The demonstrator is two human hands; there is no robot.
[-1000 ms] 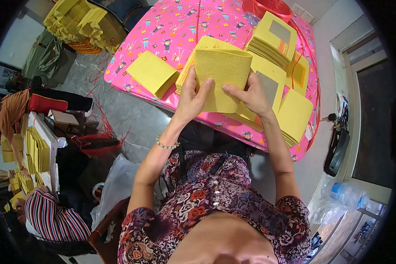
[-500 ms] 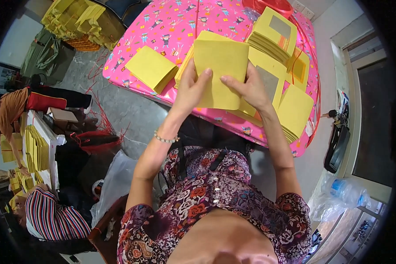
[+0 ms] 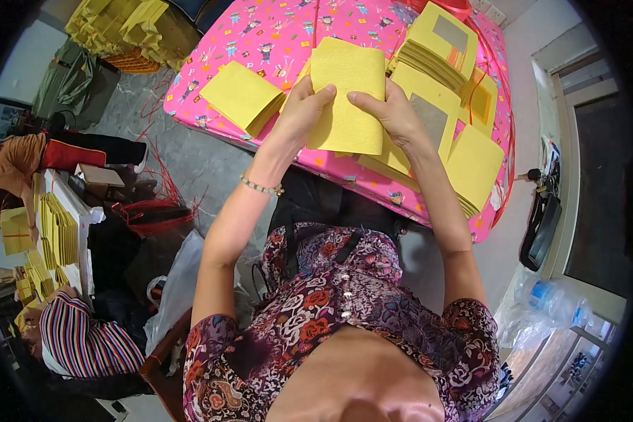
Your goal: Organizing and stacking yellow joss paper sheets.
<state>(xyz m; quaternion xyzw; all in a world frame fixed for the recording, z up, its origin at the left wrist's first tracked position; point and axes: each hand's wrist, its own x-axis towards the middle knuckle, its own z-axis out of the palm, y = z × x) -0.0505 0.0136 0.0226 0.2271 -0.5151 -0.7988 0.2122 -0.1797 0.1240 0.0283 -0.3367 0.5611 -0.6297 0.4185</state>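
Observation:
Both my hands hold a folded yellow paper [image 3: 346,67] above the near part of the table, its ribbed face turned up. My left hand [image 3: 301,111] grips the left edge with its thumb on top; its other fingers are mostly hidden underneath. From the right, my right hand [image 3: 399,116] clasps the paper the same way. Behind the left edge more yellow paper peeks out, but I cannot tell whether it is held too. A folded yellow paper stack [image 3: 239,95] lies left of my hands. Close on the right is a stack with a grey patch [image 3: 429,116].
The table wears a pink patterned cover [image 3: 260,39]. Thick yellow stacks [image 3: 436,46] and red strips [image 3: 508,141] crowd its right side. At left, two people work beside a white table [image 3: 83,232] bearing yellow paper. A clear plastic bottle [image 3: 552,299] is at lower right.
The held paper has shifted slightly up and left with both hands. Its upper face now shows ribbed texture and looks narrower. The person at far left has moved an arm.

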